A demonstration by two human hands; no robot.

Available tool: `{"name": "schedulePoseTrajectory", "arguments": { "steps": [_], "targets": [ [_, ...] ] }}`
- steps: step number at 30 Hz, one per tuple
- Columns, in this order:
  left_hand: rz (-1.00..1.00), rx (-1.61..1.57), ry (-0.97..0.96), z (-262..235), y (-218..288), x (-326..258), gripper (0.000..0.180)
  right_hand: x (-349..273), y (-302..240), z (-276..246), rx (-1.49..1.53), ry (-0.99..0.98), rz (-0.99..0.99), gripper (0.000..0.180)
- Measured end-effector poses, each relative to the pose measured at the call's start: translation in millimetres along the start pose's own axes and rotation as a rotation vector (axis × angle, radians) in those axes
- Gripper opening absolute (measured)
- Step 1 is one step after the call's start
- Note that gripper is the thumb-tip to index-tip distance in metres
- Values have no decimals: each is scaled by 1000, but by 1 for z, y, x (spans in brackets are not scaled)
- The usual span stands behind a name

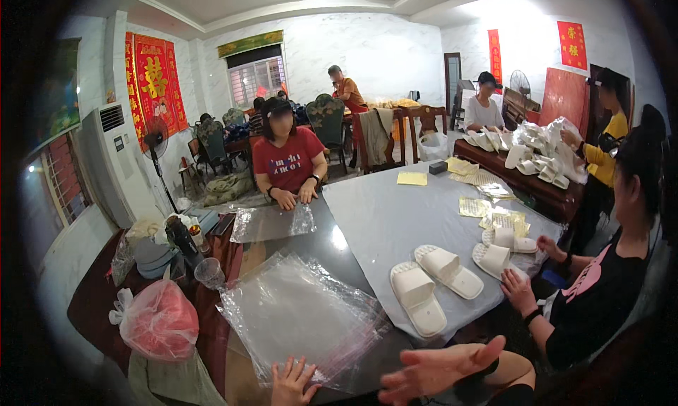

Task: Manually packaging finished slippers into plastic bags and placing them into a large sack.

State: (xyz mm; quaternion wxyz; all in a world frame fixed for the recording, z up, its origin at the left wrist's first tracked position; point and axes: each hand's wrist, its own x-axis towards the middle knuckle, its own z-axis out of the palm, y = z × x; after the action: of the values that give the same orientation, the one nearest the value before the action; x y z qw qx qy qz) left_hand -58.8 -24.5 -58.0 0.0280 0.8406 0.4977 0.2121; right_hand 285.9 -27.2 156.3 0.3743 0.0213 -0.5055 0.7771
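clear, squarish plastic-bag stack [300, 310]: best held flat tbh | left hand [291, 385]: grip spread wide at stack's near edge | right hand [441, 369]: grip wide, empty, right of stack

— Right of centre, off-white slippers [418, 300] on a pale grey cover [367, 212]!
— Lower centre, clear plastic sleeves [289, 310], pinkish along one edge!
— Over lower left, a pinkish-red bag [159, 321]!
— Upper left, a red banner [154, 81] blazing with gold patterning!
— Left of centre, a red shirt [288, 159], pale lettering across it!
— And top centre, white wall [381, 45], grey-veined like marble!
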Motion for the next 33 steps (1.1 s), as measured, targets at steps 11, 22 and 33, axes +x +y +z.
{"name": "schedulePoseTrajectory", "arguments": {
  "steps": [11, 22, 33],
  "targets": [
    [-29, 52, -15, -4, 2, -3, 54, 8, 2, -4, 127, -173, -37, 69],
    [-36, 98, -35, -12, 3, -4, 54, 13, 9, -36, -362, -9, 225, 68],
    [-73, 25, -46, -8, 2, -3, 56, -1, 23, -118, -1536, 182, 134, 42]
  ]
}}
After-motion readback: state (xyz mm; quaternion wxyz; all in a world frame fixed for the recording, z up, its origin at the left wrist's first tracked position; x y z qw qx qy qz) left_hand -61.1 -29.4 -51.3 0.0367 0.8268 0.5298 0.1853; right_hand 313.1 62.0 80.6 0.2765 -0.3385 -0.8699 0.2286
